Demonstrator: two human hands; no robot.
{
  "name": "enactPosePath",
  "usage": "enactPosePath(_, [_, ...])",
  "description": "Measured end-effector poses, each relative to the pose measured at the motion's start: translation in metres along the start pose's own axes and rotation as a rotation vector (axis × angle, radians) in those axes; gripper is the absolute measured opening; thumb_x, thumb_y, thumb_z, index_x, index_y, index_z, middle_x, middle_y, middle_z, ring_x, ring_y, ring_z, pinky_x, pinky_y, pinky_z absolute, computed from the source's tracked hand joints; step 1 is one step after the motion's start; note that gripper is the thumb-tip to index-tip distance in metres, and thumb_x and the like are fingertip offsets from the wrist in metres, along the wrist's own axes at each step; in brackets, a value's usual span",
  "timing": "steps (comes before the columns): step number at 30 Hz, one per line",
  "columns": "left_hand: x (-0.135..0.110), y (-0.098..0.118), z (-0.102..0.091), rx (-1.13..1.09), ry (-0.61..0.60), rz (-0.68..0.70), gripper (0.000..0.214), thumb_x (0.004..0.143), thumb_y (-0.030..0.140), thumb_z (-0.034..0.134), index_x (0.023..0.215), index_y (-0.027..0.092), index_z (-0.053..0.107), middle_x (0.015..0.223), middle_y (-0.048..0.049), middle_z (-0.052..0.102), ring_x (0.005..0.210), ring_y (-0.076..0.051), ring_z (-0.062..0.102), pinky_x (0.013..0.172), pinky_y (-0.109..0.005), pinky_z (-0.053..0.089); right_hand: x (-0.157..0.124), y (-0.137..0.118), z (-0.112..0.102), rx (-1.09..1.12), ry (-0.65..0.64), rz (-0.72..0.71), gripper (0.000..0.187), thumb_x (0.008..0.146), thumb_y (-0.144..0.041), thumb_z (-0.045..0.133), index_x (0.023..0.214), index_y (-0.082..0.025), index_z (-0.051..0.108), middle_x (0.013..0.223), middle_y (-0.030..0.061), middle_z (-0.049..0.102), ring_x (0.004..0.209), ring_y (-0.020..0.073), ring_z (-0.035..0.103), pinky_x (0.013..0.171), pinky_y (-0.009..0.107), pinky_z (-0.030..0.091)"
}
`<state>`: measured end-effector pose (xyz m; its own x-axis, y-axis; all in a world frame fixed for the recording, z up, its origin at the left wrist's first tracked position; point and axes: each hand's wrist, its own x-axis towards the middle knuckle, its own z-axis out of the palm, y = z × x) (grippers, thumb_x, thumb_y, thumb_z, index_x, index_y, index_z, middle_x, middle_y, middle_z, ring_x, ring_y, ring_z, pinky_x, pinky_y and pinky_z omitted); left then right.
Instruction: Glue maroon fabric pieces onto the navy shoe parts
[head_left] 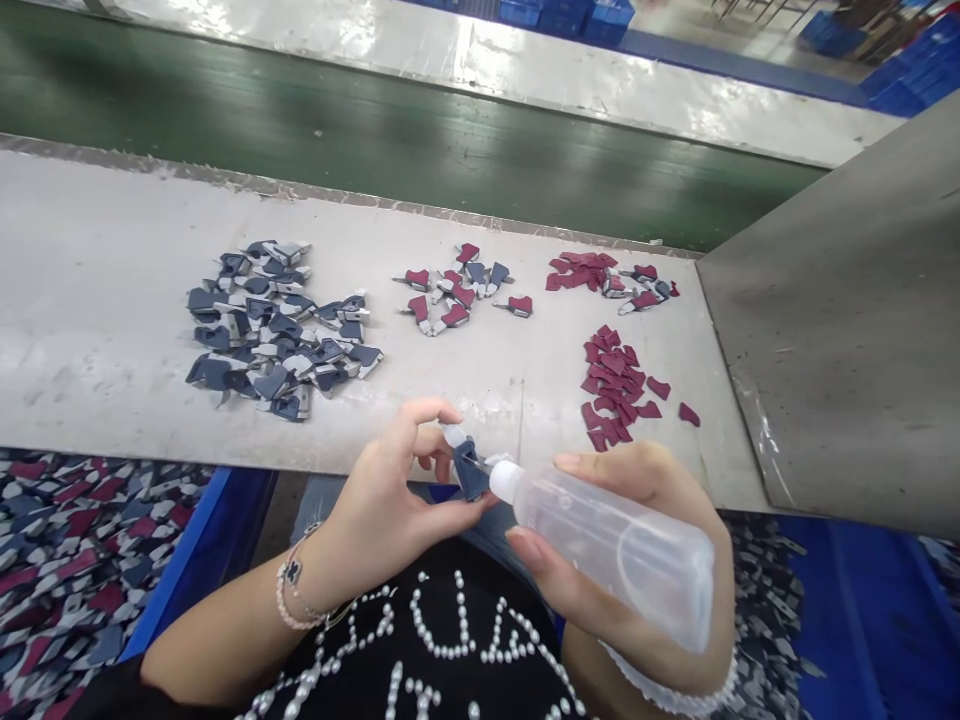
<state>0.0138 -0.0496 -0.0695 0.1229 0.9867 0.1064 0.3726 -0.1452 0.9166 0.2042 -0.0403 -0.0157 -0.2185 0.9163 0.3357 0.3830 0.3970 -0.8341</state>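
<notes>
My left hand (405, 480) pinches a small dark blue and grey plastic part (469, 470) between thumb and fingers, just past the table's near edge. Wrapped in my right hand (645, 500) is a translucent squeeze bottle (622, 555) with a white cap, tilted so its nozzle points left at the part. The nozzle tip is at or very near the part's blue face; I cannot tell whether it touches. On the table beyond lie a pile of blue and grey parts (281, 330), a small group of parts with maroon faces (452, 290), and loose maroon pieces (613, 385).
Maroon pieces (581, 270) and several assembled parts (641, 287) lie at the back right, near an upright metal panel (840, 320). Behind the table (90, 290) runs a green conveyor belt (375, 130). Blue bins (199, 550) of parts stand below on both sides.
</notes>
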Motion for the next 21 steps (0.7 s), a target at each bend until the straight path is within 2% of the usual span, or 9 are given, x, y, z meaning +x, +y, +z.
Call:
enactPosePath(4, [-0.0015, 0.0016, 0.0003, 0.009, -0.008, -0.002, 0.056, 0.075, 0.025, 0.083, 0.116, 0.027, 0.044, 0.069, 0.0076, 0.063, 0.058, -0.011, 0.057, 0.052, -0.019, 0.047, 0.0, -0.003, 0.0001, -0.025, -0.004, 0.004, 0.03, 0.076, -0.027, 0.08, 0.097, -0.03, 0.059, 0.069, -0.0054, 0.067, 0.046, 0.0162, 0.062, 0.04, 0.029, 0.048])
enactPosePath(10, [-0.0016, 0.0033, -0.0006, 0.05, 0.0, 0.024, 0.056, 0.076, 0.028, 0.083, 0.116, 0.026, 0.045, 0.069, 0.0076, 0.063, 0.058, -0.011, 0.057, 0.056, -0.02, 0.049, -0.0007, -0.0039, 0.0001, -0.071, 0.002, 0.043, 0.031, 0.076, -0.031, 0.082, 0.095, -0.031, 0.057, 0.071, -0.0058, 0.069, 0.05, 0.0168, 0.065, 0.045, 0.029, 0.052])
enactPosePath(15, [-0.0006, 0.0036, -0.0014, 0.067, 0.001, 0.027, 0.058, 0.075, 0.03, 0.084, 0.117, 0.025, 0.045, 0.067, 0.0088, 0.06, 0.058, -0.011, 0.057, 0.058, -0.021, 0.05, 0.0001, -0.0043, -0.001, -0.001, -0.046, 0.008, 0.035, 0.076, -0.024, 0.082, 0.1, -0.031, 0.057, 0.075, -0.0072, 0.071, 0.052, 0.0149, 0.066, 0.047, 0.027, 0.056])
enactPosePath(21, [-0.0006, 0.0043, -0.0021, 0.066, -0.002, 0.025, 0.055, 0.077, 0.03, 0.082, 0.117, 0.026, 0.044, 0.069, 0.0079, 0.063, 0.06, -0.011, 0.059, 0.061, -0.022, 0.051, -0.0007, -0.0057, -0.0021, -0.024, 0.014, 0.055, 0.031, 0.076, -0.029, 0.084, 0.093, -0.03, 0.058, 0.073, -0.0071, 0.069, 0.054, 0.015, 0.066, 0.049, 0.027, 0.055])
